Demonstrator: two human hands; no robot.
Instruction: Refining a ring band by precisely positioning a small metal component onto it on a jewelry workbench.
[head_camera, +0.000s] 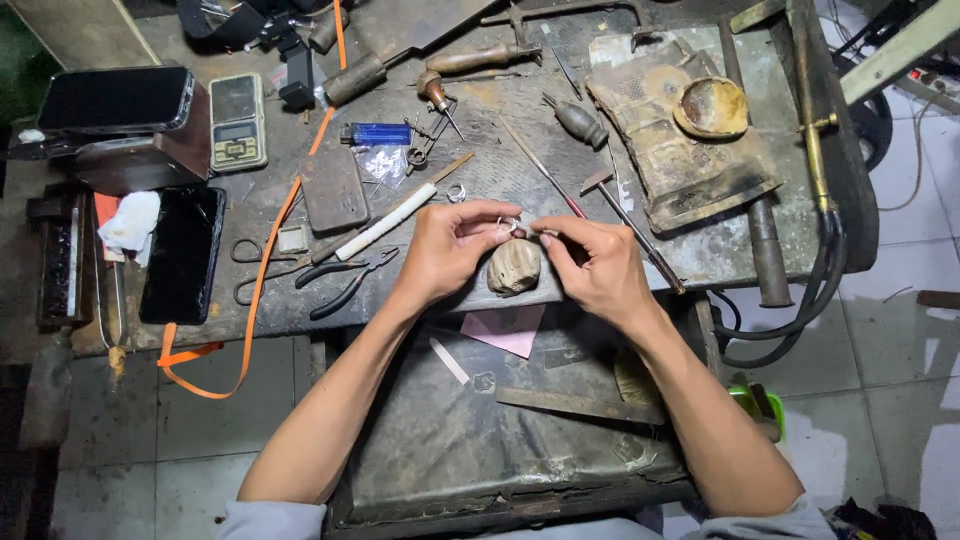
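Both hands meet over the front edge of the workbench (700, 250), just above a worn wooden bench peg (514, 266). Left hand (447, 250) and right hand (597, 268) pinch a small silver ring (513, 225) between thumb and fingertips, one from each side; fingers closed on it, ring mostly hidden. Judged: ring is very light, rigid metal, smooth and likely slippery, easy to drop or flick away; thin band may bend under hard squeeze. Best held by the outer rim at opposite sides, with the peg close below for support. A second ring (456, 193) lies on the bench near a white rod (385, 222); pliers (345, 277) lie left of the hands.
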